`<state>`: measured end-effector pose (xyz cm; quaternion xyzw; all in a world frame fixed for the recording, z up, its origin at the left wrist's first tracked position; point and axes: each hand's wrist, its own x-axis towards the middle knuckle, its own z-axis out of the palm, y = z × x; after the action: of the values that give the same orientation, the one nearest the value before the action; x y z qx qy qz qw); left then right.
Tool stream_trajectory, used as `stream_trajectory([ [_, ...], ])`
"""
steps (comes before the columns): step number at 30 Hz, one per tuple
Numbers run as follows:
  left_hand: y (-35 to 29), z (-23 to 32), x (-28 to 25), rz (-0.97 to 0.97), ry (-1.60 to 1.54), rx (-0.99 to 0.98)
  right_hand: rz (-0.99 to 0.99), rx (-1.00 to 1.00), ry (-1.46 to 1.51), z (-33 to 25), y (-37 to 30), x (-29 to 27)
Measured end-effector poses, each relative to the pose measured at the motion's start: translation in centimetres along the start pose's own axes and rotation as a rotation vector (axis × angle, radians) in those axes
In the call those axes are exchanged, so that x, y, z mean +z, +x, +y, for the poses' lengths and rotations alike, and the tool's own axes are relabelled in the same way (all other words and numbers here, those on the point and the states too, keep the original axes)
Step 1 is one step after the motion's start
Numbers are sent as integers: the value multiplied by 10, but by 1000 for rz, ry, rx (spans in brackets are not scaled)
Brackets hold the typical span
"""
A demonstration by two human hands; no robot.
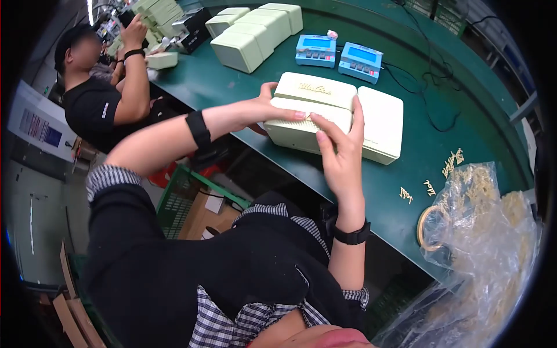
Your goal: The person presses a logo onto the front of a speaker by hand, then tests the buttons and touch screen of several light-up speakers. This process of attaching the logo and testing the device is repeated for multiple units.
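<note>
A pale cream box (293,131) with rounded edges lies on the green table in front of me. My left hand (271,110) wraps its left end, the thumb reaching along the top. My right hand (341,149) holds the right end: the index finger presses on the top near the left thumb, the thumb is against the front, and other fingers reach the far side. A small gold piece seems to sit under the fingertips, mostly hidden. Close behind lies a second cream box (341,97) with gold script lettering on it. A third cream box (385,119) stands at the right.
Two blue devices with screens (316,50) (360,60) and cables sit behind. More cream boxes (246,45) stand far left. Loose gold script pieces (429,188), a tape roll (423,229) and a clear plastic bag (484,249) lie right. A co-worker (96,98) sits at left.
</note>
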<state>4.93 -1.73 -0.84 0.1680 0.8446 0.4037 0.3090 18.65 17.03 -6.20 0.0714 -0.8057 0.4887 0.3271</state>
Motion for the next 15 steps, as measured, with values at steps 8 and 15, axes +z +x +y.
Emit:
stream_trajectory([
  [8, 20, 50, -27, 79, 570, 813, 17, -61, -341, -26, -1, -3],
  [15, 42, 73, -40, -306, 806, 553, 9, -145, -256, -40, -32, -3],
])
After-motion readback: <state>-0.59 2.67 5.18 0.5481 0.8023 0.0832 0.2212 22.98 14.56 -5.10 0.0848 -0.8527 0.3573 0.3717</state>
